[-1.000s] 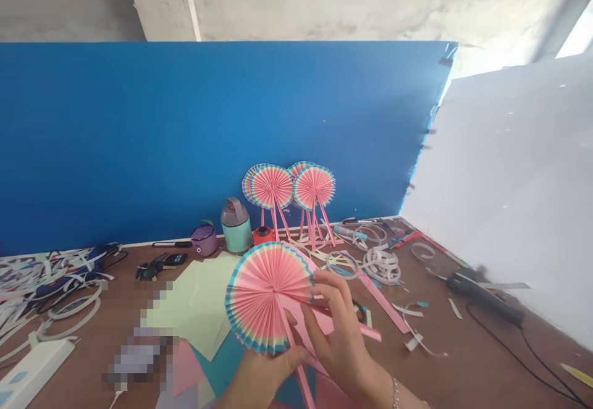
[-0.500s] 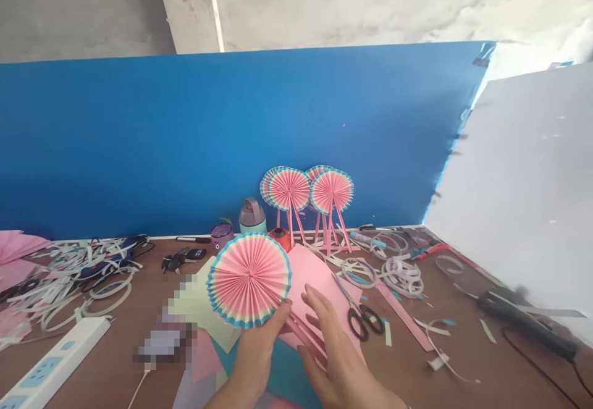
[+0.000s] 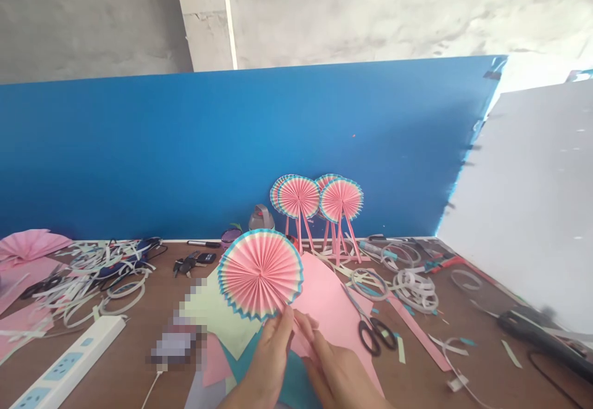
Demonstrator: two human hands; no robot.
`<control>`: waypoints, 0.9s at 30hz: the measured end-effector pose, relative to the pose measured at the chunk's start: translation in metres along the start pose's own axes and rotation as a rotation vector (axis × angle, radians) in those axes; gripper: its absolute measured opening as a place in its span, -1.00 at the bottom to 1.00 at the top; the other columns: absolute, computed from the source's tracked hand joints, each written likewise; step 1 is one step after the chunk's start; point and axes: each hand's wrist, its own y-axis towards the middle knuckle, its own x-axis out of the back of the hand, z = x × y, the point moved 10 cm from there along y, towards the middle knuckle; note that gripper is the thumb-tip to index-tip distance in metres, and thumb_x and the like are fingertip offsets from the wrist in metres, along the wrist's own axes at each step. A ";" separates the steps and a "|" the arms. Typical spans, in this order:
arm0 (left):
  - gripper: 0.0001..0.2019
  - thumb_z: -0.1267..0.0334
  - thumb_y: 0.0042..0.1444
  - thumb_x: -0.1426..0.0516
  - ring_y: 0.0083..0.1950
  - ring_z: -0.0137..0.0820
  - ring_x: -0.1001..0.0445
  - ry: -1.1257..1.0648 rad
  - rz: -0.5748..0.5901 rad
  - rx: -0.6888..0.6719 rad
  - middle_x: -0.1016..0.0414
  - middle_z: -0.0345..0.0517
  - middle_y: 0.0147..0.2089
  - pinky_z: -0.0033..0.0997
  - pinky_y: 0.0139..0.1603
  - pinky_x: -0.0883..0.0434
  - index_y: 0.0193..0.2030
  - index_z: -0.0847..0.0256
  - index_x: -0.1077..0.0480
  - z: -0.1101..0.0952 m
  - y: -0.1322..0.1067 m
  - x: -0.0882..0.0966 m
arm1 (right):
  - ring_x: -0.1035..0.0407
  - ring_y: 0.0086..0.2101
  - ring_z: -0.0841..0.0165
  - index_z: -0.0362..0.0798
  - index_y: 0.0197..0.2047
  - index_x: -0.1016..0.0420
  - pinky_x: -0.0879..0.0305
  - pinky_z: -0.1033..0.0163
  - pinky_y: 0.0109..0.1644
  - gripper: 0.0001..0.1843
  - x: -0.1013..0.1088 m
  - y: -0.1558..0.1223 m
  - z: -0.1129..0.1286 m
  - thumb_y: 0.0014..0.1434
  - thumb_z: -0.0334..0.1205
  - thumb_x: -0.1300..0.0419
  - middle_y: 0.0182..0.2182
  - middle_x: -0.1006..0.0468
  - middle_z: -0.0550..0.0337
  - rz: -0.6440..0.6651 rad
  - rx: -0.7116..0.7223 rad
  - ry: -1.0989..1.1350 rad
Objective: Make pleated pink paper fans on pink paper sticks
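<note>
A round pleated paper fan, pink with a cream band and blue scalloped edge, is held up over the table with its face towards me. My left hand is closed on it at the lower edge, where the pink handle strips begin. Round the strips just to the right, my right hand is closed too, its fingers hiding most of them. Under both hands lie a pink paper sheet, a teal sheet and a pale green sheet.
Several finished paper fans lean against the blue partition. Black-handled scissors lie on the right, near coiled paper strips and a black tool. To the left are a power strip, keys and tangled strips.
My right hand has gone from spread fingers beside the handle strips to closing on them. The left hand keeps its hold on the fan. The whole view has shifted slightly.
</note>
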 end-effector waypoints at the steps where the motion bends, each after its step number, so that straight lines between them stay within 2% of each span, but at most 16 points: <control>1: -0.50 -0.17 0.13 0.02 -0.34 -0.39 -0.32 -0.059 0.013 -0.016 -0.31 -0.18 -0.49 -0.32 -0.06 -0.29 -0.58 0.21 -0.31 -0.003 0.002 0.000 | -0.51 -0.38 0.15 -0.17 0.14 -0.21 -0.35 0.22 -0.38 -0.51 0.001 0.000 0.002 0.12 -0.34 0.07 -0.28 -0.59 -0.06 0.014 0.002 0.017; 3: -0.49 -0.19 0.12 0.03 -0.50 -0.50 -0.16 -0.152 0.036 -0.037 -0.13 -0.29 -0.56 -0.41 -0.28 -0.28 -0.60 0.21 -0.21 -0.010 0.005 0.001 | -0.48 -0.43 0.20 -0.12 -0.11 -0.43 -0.35 0.25 -0.39 -0.69 0.003 0.000 0.003 0.06 -0.29 -0.04 -0.38 -0.59 0.04 0.073 -0.010 0.083; 4: -0.49 -0.20 0.12 0.04 -0.55 -0.53 -0.08 -0.164 0.042 -0.035 -0.07 -0.33 -0.58 -0.46 -0.38 -0.23 -0.59 0.20 -0.19 -0.012 0.006 0.003 | -0.46 -0.46 0.24 -0.10 -0.21 -0.47 -0.34 0.27 -0.40 -0.76 0.005 0.000 0.003 0.04 -0.27 -0.10 -0.44 -0.58 0.10 0.099 -0.020 0.138; 6: -0.50 -0.20 0.13 0.04 -0.60 -0.56 0.06 -0.095 0.027 -0.013 0.02 -0.37 -0.61 -0.50 -0.52 -0.10 -0.58 0.19 -0.15 -0.015 0.008 0.010 | -0.44 -0.45 0.31 -0.06 -0.25 -0.50 -0.35 0.32 -0.37 -0.80 0.016 -0.001 0.001 0.03 -0.22 -0.16 -0.46 -0.57 0.17 0.098 -0.026 0.277; 7: -0.51 -0.20 0.12 0.04 -0.60 -0.55 0.09 -0.024 0.016 -0.003 0.04 -0.38 -0.61 -0.51 -0.54 -0.06 -0.57 0.19 -0.14 -0.016 0.009 0.014 | -0.45 -0.40 0.32 -0.05 -0.19 -0.49 -0.36 0.32 -0.32 -0.77 0.028 0.000 -0.003 0.07 -0.20 -0.15 -0.41 -0.58 0.16 0.041 -0.039 0.337; 9: -0.54 -0.18 0.10 -0.01 -0.56 -0.54 0.04 0.149 -0.013 -0.007 0.01 -0.37 -0.59 -0.52 -0.52 -0.07 -0.55 0.18 -0.14 -0.019 0.009 0.022 | -0.44 -0.33 0.32 -0.04 -0.17 -0.49 -0.37 0.28 -0.23 -0.76 0.059 0.001 -0.017 0.16 -0.16 -0.08 -0.37 -0.57 0.14 -0.132 -0.090 0.396; 12: -0.60 -0.15 0.06 -0.06 -0.47 -0.46 -0.14 0.381 -0.035 -0.066 -0.13 -0.31 -0.53 -0.47 -0.38 -0.20 -0.48 0.18 -0.23 -0.028 0.009 0.026 | -0.43 -0.26 0.28 -0.04 -0.16 -0.46 -0.36 0.19 -0.16 -0.73 0.106 0.005 -0.040 0.20 -0.09 -0.06 -0.27 -0.56 0.08 -0.365 -0.166 0.428; 14: -0.67 -0.07 0.03 -0.11 -0.40 -0.39 -0.24 0.487 -0.003 -0.052 -0.22 -0.28 -0.51 -0.43 -0.29 -0.26 -0.40 0.19 -0.31 -0.027 0.010 0.023 | -0.41 -0.19 0.27 -0.05 -0.10 -0.43 -0.36 0.18 -0.12 -0.68 0.134 0.011 -0.049 0.22 -0.05 -0.03 -0.19 -0.53 0.04 -0.470 -0.187 0.500; 16: -0.73 0.02 0.02 -0.13 -0.29 -0.31 -0.33 0.536 0.064 -0.051 -0.31 -0.22 -0.46 -0.39 -0.18 -0.29 -0.34 0.22 -0.35 -0.024 0.010 0.017 | -0.39 -0.15 0.29 -0.05 0.04 -0.33 -0.35 0.18 -0.09 -0.61 0.156 0.018 -0.052 0.20 -0.05 -0.06 -0.10 -0.47 0.03 -0.517 -0.193 0.548; 17: -0.74 0.05 0.03 -0.13 -0.25 -0.28 -0.34 0.554 0.096 -0.053 -0.34 -0.20 -0.44 -0.38 -0.16 -0.29 -0.33 0.23 -0.37 -0.023 0.010 0.014 | -0.39 -0.14 0.31 -0.02 0.11 -0.26 -0.35 0.18 -0.09 -0.55 0.164 0.021 -0.052 0.18 -0.07 -0.10 -0.06 -0.44 0.03 -0.518 -0.201 0.558; 19: -0.76 0.08 0.06 -0.09 -0.26 -0.28 -0.35 0.606 0.140 -0.038 -0.37 -0.19 -0.42 -0.38 -0.18 -0.30 -0.35 0.24 -0.38 -0.018 0.011 0.012 | -0.36 -0.09 0.31 0.05 0.19 -0.18 -0.36 0.18 -0.09 -0.48 0.170 0.031 -0.044 0.16 -0.16 -0.13 0.01 -0.39 0.04 -0.423 -0.182 0.567; 21: -0.74 0.08 0.07 -0.08 -0.32 -0.31 -0.33 0.658 0.173 -0.005 -0.38 -0.19 -0.43 -0.39 -0.23 -0.31 -0.41 0.25 -0.37 -0.011 0.011 0.013 | -0.33 -0.05 0.31 0.08 0.19 -0.20 -0.35 0.20 -0.07 -0.41 0.166 0.039 -0.027 0.08 -0.29 -0.18 0.00 -0.40 0.07 -0.258 -0.101 0.558; 23: -0.73 0.07 0.08 -0.08 -0.33 -0.32 -0.34 0.652 0.234 0.017 -0.41 -0.17 -0.41 -0.39 -0.23 -0.31 -0.40 0.27 -0.39 -0.005 0.011 0.010 | -0.36 -0.09 0.33 0.10 0.16 -0.24 -0.38 0.26 -0.16 -0.41 0.160 0.040 -0.015 0.04 -0.37 -0.18 -0.04 -0.43 0.11 -0.154 -0.041 0.547; 27: -0.71 0.04 0.08 -0.11 -0.19 -0.28 -0.38 0.514 0.357 -0.003 -0.45 -0.10 -0.29 -0.38 -0.09 -0.32 -0.23 0.25 -0.41 -0.004 0.008 -0.001 | -0.40 -0.30 0.42 0.10 0.07 -0.30 -0.36 0.37 -0.39 -0.52 0.158 0.036 -0.012 0.06 -0.40 -0.10 -0.13 -0.45 0.19 -0.167 -0.035 0.514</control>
